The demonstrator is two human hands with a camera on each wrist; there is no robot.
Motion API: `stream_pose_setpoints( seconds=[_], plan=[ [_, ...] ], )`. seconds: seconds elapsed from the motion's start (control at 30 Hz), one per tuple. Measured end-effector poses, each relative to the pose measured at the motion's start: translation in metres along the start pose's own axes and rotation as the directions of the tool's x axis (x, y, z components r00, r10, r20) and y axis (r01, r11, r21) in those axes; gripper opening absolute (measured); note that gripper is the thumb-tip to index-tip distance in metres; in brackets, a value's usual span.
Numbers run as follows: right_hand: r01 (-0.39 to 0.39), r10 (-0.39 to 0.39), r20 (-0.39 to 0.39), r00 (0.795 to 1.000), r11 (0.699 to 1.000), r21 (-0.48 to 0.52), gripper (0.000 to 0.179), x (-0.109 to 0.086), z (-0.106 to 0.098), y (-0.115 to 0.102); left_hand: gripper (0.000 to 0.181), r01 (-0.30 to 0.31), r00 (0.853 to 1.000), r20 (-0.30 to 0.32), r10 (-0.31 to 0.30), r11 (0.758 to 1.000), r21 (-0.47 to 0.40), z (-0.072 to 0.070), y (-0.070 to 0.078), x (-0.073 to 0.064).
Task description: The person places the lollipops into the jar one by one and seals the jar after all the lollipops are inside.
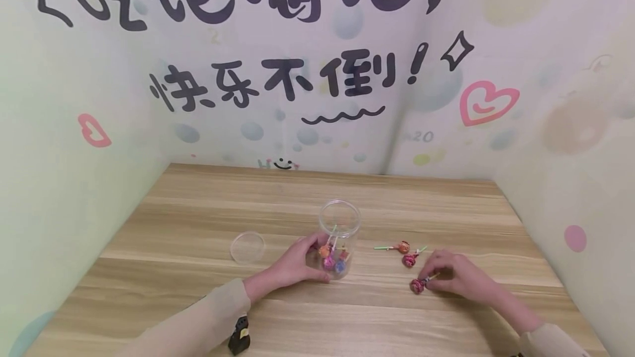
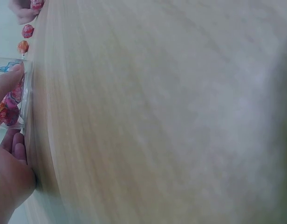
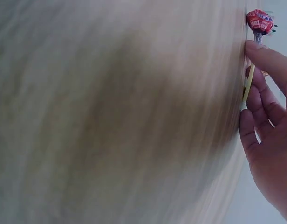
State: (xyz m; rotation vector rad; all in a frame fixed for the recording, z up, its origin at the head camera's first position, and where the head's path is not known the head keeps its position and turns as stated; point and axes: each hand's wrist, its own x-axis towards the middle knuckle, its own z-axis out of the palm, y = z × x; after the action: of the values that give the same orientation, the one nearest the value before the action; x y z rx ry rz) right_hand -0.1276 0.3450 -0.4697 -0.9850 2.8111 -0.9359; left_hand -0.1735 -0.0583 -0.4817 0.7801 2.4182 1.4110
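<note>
A clear plastic jar [image 1: 339, 225] stands upright and lidless on the table, with several wrapped lollipops [image 1: 329, 262] inside. My left hand [image 1: 296, 260] grips its left side, the thumb low at the front; in the left wrist view the thumb [image 2: 10, 79] lies against the jar wall. To the right of the jar, my right hand [image 1: 458, 275] pinches the stick of a red-wrapped lollipop [image 1: 416, 286] just below the candy. In the right wrist view that lollipop [image 3: 259, 21] has a yellow stick running past the fingers, low over the table.
An orange-wrapped lollipop [image 1: 404, 247] with a green stick and a red-wrapped lollipop [image 1: 409, 260] lie between the jar and my right hand. A round clear lid [image 1: 247, 247] is left of the jar. Printed walls [image 1: 278, 142] border the wooden table [image 1: 208, 203].
</note>
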Motion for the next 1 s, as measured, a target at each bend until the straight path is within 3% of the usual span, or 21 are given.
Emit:
stream_pose_setpoints(
  seconds=[0.17, 0.33, 0.67, 1.0],
  plan=[
    [-0.069, 0.061, 0.063, 0.996, 0.989, 0.132, 0.012, 0.000, -0.001, 0.000, 0.082, 0.001, 1.000, -0.002, -0.001, 1.000, 0.007, 0.000, 0.001, 0.001],
    [-0.118, 0.097, 0.110, 0.989, 0.973, 0.199, 0.012, 0.002, -0.004, -0.001, 0.081, -0.005, 1.000, -0.003, 0.005, 1.000, 0.022, 0.000, 0.001, 0.001],
    [-0.126, 0.066, 0.216, 0.974, 0.953, 0.275, 0.013, 0.002, -0.010, 0.000, 0.079, -0.007, 1.000, 0.004, 0.007, 0.999, 0.039, -0.001, 0.000, 0.001],
    [-0.136, 0.067, 0.195, 0.978, 0.920, 0.368, 0.015, 0.004, -0.012, -0.005, 0.074, -0.007, 1.000, 0.010, 0.007, 1.000, 0.021, -0.001, 0.001, 0.000]
  ],
)
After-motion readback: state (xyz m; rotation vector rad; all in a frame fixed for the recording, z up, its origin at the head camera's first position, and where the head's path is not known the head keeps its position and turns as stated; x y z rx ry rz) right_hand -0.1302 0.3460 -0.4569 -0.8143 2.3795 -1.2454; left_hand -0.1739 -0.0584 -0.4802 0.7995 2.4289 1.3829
